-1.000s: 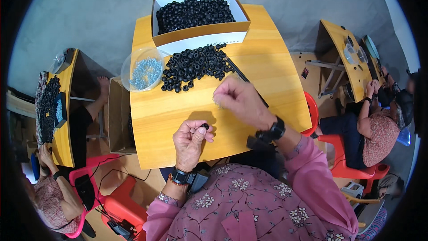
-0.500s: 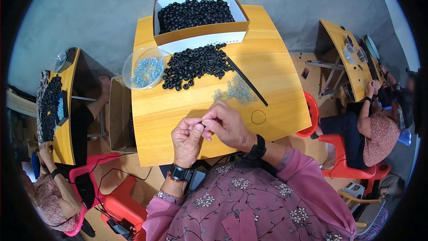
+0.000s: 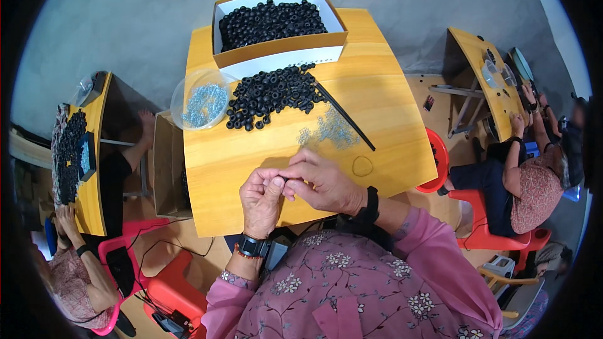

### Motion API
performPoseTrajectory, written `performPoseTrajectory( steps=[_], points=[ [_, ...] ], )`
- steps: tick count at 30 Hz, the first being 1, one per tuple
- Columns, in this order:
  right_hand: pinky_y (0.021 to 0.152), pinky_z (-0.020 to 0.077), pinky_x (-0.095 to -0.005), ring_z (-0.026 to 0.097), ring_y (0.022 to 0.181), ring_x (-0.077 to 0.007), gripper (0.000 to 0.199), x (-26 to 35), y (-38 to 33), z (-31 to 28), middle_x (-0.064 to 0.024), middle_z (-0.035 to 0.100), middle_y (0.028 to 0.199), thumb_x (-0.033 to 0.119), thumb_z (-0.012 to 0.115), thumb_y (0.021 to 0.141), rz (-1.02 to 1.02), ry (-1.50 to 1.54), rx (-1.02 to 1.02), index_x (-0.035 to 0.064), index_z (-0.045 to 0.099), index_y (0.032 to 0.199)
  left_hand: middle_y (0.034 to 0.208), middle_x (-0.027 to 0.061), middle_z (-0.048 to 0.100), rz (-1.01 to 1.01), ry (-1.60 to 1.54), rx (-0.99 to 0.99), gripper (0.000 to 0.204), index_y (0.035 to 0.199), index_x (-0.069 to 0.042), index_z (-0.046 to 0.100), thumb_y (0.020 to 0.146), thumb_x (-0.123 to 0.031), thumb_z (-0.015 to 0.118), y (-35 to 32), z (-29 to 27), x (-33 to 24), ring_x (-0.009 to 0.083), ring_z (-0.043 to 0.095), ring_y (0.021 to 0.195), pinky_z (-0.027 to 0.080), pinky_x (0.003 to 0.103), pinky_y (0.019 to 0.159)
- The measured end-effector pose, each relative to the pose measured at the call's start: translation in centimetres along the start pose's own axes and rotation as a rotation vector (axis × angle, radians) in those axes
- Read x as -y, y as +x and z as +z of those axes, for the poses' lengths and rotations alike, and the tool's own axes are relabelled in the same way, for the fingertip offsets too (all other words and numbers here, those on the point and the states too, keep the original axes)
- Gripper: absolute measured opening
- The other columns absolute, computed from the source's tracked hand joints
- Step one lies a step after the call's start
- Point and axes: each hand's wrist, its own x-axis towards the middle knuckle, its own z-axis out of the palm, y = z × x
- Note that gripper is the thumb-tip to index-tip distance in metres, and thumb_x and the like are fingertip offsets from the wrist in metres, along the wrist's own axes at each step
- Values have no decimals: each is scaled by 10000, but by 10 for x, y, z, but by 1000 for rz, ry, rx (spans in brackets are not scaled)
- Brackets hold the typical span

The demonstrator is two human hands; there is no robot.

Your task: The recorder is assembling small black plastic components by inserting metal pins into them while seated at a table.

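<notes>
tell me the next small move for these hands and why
Perhaps the right hand should press gently toward the small dark piece while the left hand steadies it, since both hands meet there and the left appears to pinch it.

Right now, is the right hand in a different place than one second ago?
Yes. Judged against the black stick, the right hand has moved leftward and toward the person, from the small pale pieces to the left hand.
</notes>
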Motion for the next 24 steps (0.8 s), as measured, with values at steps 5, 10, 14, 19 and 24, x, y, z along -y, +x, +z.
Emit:
performPoseTrajectory(
  steps=[5, 10, 14, 19, 24],
  points=[
    [749, 522, -349, 626, 853, -267, 229, 0, 0, 0, -104, 594, 935, 81, 654, 895, -57, -63, 42, 68, 670, 1124, 923, 108, 698, 44, -25, -24, 170, 1089, 11, 584, 979, -106, 638, 0, -2, 4, 168, 676, 742, 571, 301, 683],
    [716, 518, -333, 624, 819, -238, 199, -18, 4, -34, -111, 607, 926, 65, 636, 910, 62, -169, -79, 45, 673, 1104, 938, 124, 700, 18, 56, -45, 167, 1088, 1, 582, 976, -107, 642, 0, 4, -1, 168, 688, 771, 586, 310, 700],
    [668, 501, -313, 626, 737, -197, 141, -51, 17, -76, -112, 615, 825, 49, 634, 916, 208, -335, -334, 21, 685, 1044, 949, 129, 704, 22, 123, -26, 158, 1083, 0, 582, 976, -102, 640, 0, 5, -2, 161, 691, 786, 589, 306, 711],
    [649, 493, -344, 627, 731, -261, 100, -63, 35, -94, -141, 624, 836, 36, 651, 880, 218, -476, -333, 7, 693, 966, 951, 128, 707, 22, 150, -14, 152, 1080, 3, 581, 975, -92, 638, -1, 5, -2, 158, 692, 795, 589, 303, 716],
    [672, 503, -376, 628, 746, -313, 94, -75, 48, -94, -144, 629, 831, 44, 658, 855, 267, -582, -230, 8, 695, 933, 946, 128, 710, 29, 168, -9, 155, 1077, 6, 584, 973, -92, 642, -2, 4, 0, 156, 693, 801, 588, 298, 721]
  ],
)
